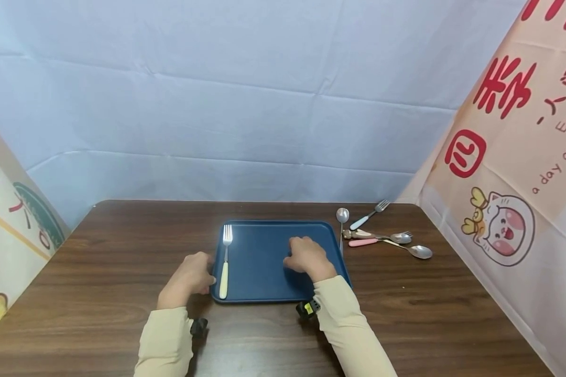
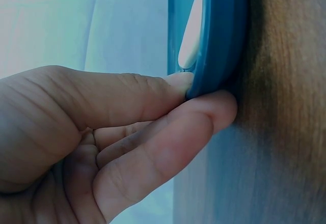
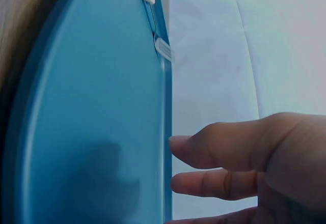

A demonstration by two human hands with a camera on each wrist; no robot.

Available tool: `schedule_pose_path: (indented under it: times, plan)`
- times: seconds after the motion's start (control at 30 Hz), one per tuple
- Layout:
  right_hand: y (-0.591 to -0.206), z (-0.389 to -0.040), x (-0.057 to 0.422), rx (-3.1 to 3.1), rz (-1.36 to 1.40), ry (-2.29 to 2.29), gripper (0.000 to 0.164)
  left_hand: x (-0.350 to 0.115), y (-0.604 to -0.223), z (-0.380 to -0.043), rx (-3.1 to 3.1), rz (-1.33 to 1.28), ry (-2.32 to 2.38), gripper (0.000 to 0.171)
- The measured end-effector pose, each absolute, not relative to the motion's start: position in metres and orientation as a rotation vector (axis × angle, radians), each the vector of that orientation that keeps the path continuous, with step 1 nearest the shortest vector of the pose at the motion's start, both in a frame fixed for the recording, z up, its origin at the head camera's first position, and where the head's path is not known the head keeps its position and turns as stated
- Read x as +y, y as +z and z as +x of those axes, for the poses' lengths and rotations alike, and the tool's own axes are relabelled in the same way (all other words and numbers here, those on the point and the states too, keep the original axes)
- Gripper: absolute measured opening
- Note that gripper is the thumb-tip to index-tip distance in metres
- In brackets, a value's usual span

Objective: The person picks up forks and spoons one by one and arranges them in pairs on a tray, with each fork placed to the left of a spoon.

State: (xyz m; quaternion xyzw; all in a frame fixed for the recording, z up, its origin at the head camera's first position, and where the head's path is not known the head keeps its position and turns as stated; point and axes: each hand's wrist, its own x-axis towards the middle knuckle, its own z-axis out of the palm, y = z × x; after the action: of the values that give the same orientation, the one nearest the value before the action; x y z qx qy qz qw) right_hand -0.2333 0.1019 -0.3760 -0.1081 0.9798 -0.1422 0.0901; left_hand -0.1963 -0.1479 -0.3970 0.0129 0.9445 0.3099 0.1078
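Note:
A blue rectangular tray (image 1: pixel 269 262) lies on the wooden table. Along its left side rests a fork with a pale yellow handle (image 1: pixel 224 283), tines pointing away from me. My left hand (image 1: pixel 191 277) pinches the tray's left rim; in the left wrist view the thumb (image 2: pixel 137 94) is on top and the fingers curl underneath, beside the fork's handle. Over the right half of the tray is my right hand (image 1: pixel 308 256), holding nothing, thumb and fingers apart in the right wrist view. It casts a shadow on the tray's surface.
Right of the tray lies loose cutlery: a round-bowled spoon (image 1: pixel 342 215) at the tray's edge, a fork with a light blue handle (image 1: pixel 360 222), a pink-handled fork (image 1: pixel 363 242) and a spoon (image 1: pixel 421 252). A pale cloth (image 1: pixel 226 120) hangs behind the table.

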Motion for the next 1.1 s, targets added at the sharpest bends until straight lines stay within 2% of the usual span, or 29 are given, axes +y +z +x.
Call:
schedule_pose_path:
  times: [0.53,0.83,1.1]
  plan:
    - [-0.375,-0.243,0.142,2.898,-0.234,-0.492,0.04,-0.148,-0.396,-0.196,2.781,0.058,0.918,0.037]
    - [-0.375,-0.245,0.165,2.918,-0.219,-0.492,0.038,-0.147,-0.396,-0.198,2.791,0.062,0.902,0.028]
    - [-0.376,-0.248,0.179,2.894,-0.216,-0.501,0.036,-0.148,-0.397,-0.196,2.782,0.053,0.914,0.033]
